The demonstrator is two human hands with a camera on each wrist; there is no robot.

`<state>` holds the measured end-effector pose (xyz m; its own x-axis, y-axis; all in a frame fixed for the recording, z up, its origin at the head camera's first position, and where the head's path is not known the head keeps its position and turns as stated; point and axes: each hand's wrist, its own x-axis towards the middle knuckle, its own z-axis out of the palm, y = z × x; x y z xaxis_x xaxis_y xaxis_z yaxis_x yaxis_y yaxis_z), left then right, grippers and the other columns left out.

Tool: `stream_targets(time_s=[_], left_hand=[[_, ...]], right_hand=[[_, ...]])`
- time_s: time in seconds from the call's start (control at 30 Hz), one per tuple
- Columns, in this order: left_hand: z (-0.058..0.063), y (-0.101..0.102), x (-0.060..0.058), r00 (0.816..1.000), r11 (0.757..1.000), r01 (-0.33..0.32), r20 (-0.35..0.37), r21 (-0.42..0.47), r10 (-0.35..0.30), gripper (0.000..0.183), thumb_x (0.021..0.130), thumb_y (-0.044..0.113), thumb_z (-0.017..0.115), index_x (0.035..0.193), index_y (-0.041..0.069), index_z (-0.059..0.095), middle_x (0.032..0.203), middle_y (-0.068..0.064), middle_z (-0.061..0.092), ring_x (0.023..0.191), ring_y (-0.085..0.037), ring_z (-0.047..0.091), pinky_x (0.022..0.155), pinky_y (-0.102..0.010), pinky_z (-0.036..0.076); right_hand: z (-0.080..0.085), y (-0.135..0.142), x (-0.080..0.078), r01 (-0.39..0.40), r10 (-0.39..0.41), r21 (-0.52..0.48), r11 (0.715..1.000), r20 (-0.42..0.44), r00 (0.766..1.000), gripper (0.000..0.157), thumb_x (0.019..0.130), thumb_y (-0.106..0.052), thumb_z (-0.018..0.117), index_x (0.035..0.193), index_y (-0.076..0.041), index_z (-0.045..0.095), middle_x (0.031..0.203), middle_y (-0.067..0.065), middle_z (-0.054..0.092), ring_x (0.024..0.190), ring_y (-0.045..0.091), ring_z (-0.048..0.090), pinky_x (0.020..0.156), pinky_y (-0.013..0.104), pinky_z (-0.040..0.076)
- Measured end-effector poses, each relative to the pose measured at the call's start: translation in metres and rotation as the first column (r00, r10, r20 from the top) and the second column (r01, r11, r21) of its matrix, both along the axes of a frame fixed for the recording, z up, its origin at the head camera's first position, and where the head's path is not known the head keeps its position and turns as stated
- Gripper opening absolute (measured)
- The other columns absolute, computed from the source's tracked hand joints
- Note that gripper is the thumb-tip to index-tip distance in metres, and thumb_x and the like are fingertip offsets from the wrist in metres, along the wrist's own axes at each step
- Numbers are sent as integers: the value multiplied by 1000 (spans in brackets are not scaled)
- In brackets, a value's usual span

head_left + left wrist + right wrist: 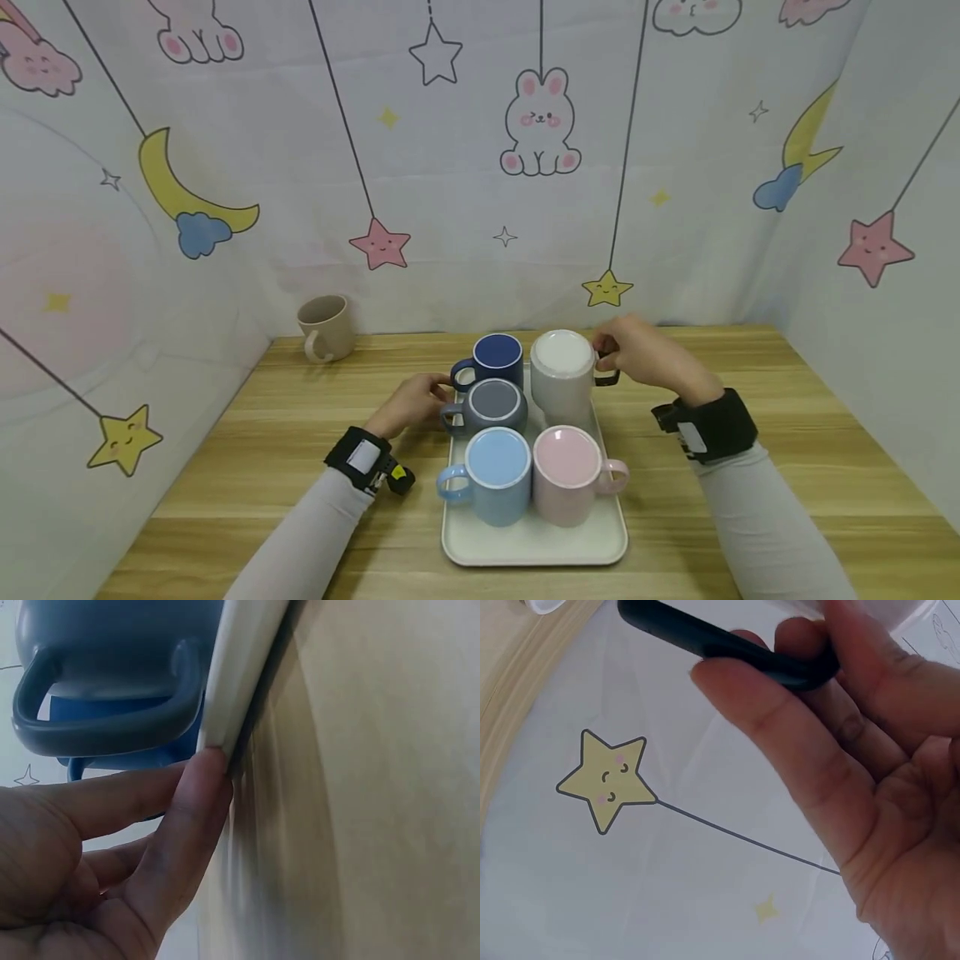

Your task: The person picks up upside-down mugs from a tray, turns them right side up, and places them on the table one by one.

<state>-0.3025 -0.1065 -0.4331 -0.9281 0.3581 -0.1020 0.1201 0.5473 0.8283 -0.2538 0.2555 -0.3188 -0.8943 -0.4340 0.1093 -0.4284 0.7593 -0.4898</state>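
Observation:
My right hand (641, 354) holds the dark handle (780, 669) of a white mug (558, 379), which is upside down at the back right of the white tray (532, 546). My left hand (412, 406) pinches the tray's left rim (244, 667), fingertips right at its edge. Close above those fingers is the handle of an upturned grey mug (495, 404). Behind the grey one stands a dark blue mug (498, 354), its base up. A light blue mug (498, 475) and a pink mug (567, 475) sit inverted side by side toward the tray's front.
A beige mug (327, 327) stands upright at the table's back left corner. The wooden table (285, 442) runs up to a white cloth backdrop (450, 183) printed with stars, moons and rabbits. Cloth also hangs along both sides.

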Motion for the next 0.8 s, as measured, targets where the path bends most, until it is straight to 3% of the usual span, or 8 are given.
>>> stream_targets(time_s=[0.3,0.8], left_hand=[[-3,2,1,999,1000,-8,-33,-6,8,44,87,-8,70,131,-9,63,94,-14,73,80,-16,65,66,-23,56],[1,7,1,998,997,-27,-62,-72,22,39,88,-11,67,126,-9,67,89,-12,73,78,-17,65,65,-23,54]], right_hand=[[6,3,2,84,-90,-84,993,-67,994,9,89,6,76,97,3,71,86,8,71,77,21,64,70,35,56],[8,0,2,131,-153,-212,968,-89,984,13,90,1,78,101,4,72,90,12,71,83,25,67,71,33,62]])
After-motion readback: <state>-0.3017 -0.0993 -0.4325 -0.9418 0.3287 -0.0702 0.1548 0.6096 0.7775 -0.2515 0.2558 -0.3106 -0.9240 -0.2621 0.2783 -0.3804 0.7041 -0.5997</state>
